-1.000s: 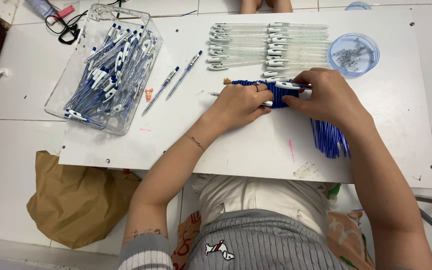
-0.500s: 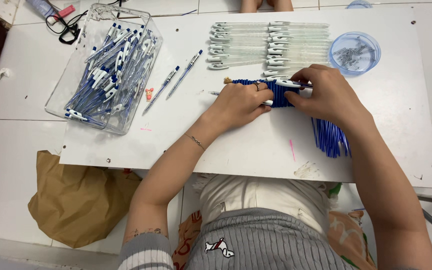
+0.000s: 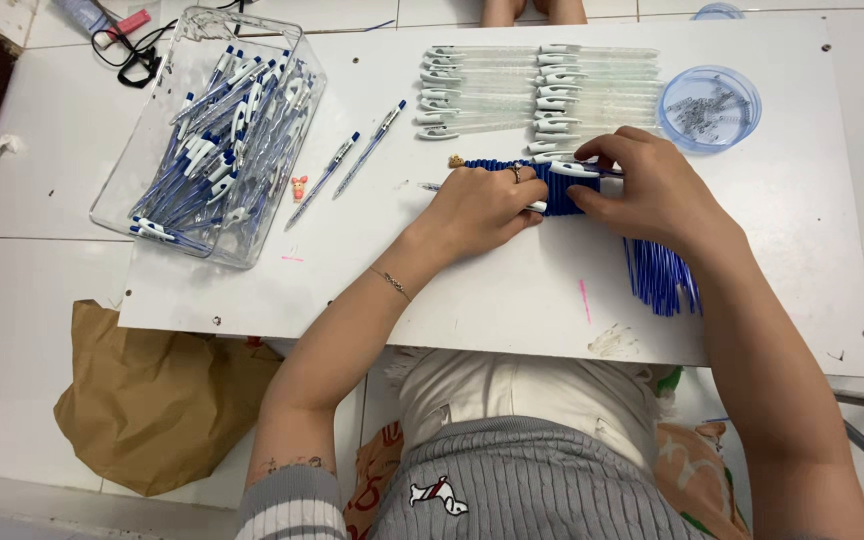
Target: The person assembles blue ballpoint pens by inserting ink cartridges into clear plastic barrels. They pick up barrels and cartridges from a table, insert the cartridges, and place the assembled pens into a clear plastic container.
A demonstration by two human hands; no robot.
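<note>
- Several blue refills (image 3: pixel 660 275) lie fanned out near the tabletop's (image 3: pixel 512 290) near edge, tips pointing at me, partly under my right forearm — I judge a careless drag of that arm could sweep them off onto my lap.
- My left hand (image 3: pixel 482 205) rests curled, palm down, on the row of blue grips (image 3: pixel 542 185) around the middle of the tabletop, pinning it; fingers look half closed, though I cannot tell whether they pinch anything beneath.
- My right hand (image 3: pixel 652 190) is closed around a white-and-blue pen part (image 3: pixel 572 168), held just over that row. Pushing at a slant could, I think, scatter the row sideways.
- Two finished pens (image 3: pixel 352 160) lie loose, left of the hands, beside a tiny red figure (image 3: pixel 299 187); a nudge could roll them.
- Toward the far edge, clear barrels (image 3: pixel 542 90) lie in tidy lines, and a round blue dish of springs (image 3: pixel 707 105) sits at the far right — a reaching wrist might tip it.
- At the left edge, the clear tray of pens (image 3: pixel 217 140) overhangs the tabletop and could slide.
</note>
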